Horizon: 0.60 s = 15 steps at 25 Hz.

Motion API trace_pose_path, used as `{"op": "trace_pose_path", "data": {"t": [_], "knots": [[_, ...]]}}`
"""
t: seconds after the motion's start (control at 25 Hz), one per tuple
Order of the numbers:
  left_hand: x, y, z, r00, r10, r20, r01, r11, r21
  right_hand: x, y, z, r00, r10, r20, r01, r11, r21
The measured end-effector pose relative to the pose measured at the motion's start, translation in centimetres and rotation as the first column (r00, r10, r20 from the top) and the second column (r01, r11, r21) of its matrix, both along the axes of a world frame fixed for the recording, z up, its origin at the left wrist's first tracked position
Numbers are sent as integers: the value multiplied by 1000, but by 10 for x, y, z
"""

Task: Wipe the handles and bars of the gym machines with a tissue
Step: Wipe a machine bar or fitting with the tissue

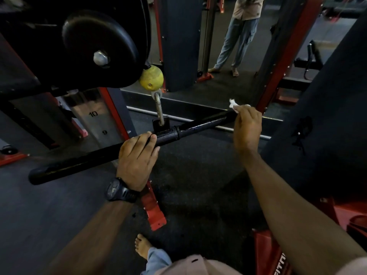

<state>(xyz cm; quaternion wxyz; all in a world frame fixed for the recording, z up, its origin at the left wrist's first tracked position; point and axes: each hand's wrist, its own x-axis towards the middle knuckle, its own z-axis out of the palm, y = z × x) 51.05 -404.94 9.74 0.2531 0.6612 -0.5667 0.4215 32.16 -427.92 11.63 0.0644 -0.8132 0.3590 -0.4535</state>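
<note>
Left grip (137, 161) is curling round the hanging black bar (79, 165) near its middle, while right grip (247, 128) is pinching a white tissue (232, 104) onto the bar's far right end.

The far right end of the bar (198, 128) is covered by the right hand (247, 128). Most of the tissue (232, 104) is buried in that grip, with only a white corner sticking out. The left hand (137, 157) hides the stretch of bar beneath it. A standing figure (236, 36) is cut off above the chest by the top edge. White lettering (283, 262) on the red frame (266, 249), perhaps "FIT", runs off the bottom edge.
</note>
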Motion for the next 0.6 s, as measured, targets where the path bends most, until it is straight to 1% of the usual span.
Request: {"op": "trace_pose_path", "data": {"t": [0.04,0.12,0.16,0.24,0.36,0.4,0.48,0.6], "knots": [[0,1,0,1000,-1,-8,0,1000,-9,1,0,1,999,-10,34,10,1000,3],[0,2,1,1000,11,-12,-11,1000,-3,2,4,-4,1000,25,-4,-25,998,-59],[0,2,2,1000,14,-4,-14,1000,9,2,4,-5,1000,23,-4,-23,999,-31],[-2,1,2,1000,14,5,-14,1000,11,2,2,-6,995,-57,84,49,995,86],[-1,2,1,1000,29,-12,-29,1000,-1,5,0,-9,976,-131,173,96,976,196],[0,3,-1,999,36,2,-36,999,14,7,-3,-5,955,-176,238,109,957,270],[2,4,-6,999,38,29,-40,998,42,14,-5,0,876,-287,388,99,893,438],[1,2,-9,999,48,5,-48,998,29,35,16,2,751,-383,538,-70,764,642]]}}
